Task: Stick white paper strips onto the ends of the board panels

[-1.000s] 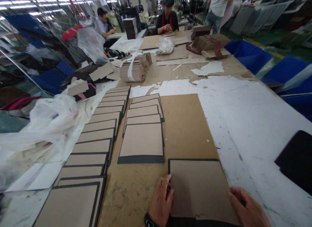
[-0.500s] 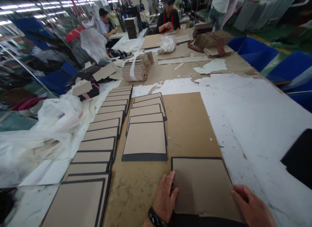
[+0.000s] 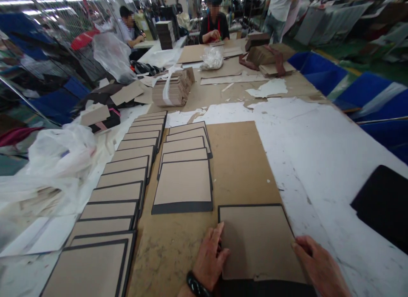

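Observation:
A beige cardboard panel (image 3: 255,241) with a black border lies in front of me, a wider black strip along its near side. My left hand (image 3: 208,256), with a dark bracelet at the wrist, rests along the panel's left edge. Its fingers are stretched out and its thumb stands apart, touching the panel. At the right edge, my right hand (image 3: 314,258) is closed, thumb and forefinger pinching the border. Left of it lies an overlapping row of similar black-edged panels (image 3: 185,182). Farther left runs a longer overlapping row of panels (image 3: 86,267).
Under the panels is a brown board (image 3: 239,161) on a white-covered table (image 3: 318,148). Black sheets (image 3: 382,207) lie at the right. A tied cardboard bundle (image 3: 174,88) stands farther back. Plastic bags (image 3: 60,148) are at the left, blue bins (image 3: 372,97) at the right. A co-worker (image 3: 214,24) sits opposite.
The camera has turned slightly right, so everything appears shifted left. Both hands keep nearly the same places at the panel's edges, and the panel has not visibly moved on the board.

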Demonstrator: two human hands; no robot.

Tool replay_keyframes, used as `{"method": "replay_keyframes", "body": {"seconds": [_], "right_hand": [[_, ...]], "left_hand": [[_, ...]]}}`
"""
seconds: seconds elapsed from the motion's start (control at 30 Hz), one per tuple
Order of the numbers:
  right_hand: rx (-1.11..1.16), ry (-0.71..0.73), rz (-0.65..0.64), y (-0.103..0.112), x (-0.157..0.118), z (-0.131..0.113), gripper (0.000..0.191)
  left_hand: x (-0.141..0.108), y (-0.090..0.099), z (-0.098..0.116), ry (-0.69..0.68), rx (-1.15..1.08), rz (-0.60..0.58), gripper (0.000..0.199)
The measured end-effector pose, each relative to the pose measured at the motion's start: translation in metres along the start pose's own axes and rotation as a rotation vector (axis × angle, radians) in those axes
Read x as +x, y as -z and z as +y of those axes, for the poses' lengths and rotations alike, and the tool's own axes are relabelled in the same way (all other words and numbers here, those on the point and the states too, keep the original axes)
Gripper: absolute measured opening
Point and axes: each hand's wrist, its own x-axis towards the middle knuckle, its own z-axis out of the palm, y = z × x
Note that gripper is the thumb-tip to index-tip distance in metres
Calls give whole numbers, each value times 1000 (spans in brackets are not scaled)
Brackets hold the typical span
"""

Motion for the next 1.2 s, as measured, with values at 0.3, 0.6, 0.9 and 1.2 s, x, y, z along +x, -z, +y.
{"method": "replay_keyframes", "body": {"seconds": [0.3, 0.6, 0.9, 1.2], "right_hand": [[-6, -11, -34, 2, 3, -3, 33], [-22, -71, -37, 0, 5, 4, 37], [-288, 20, -106, 17, 12, -19, 24], [-288, -6, 136, 28, 1, -10, 33]], "left_hand": [[2, 0, -5, -26, 48, -18, 63], [-3, 3, 8, 15, 122, -69, 55], [4, 7, 5, -82, 193, -84, 53], [5, 12, 12, -100, 381, -79, 51]]}}
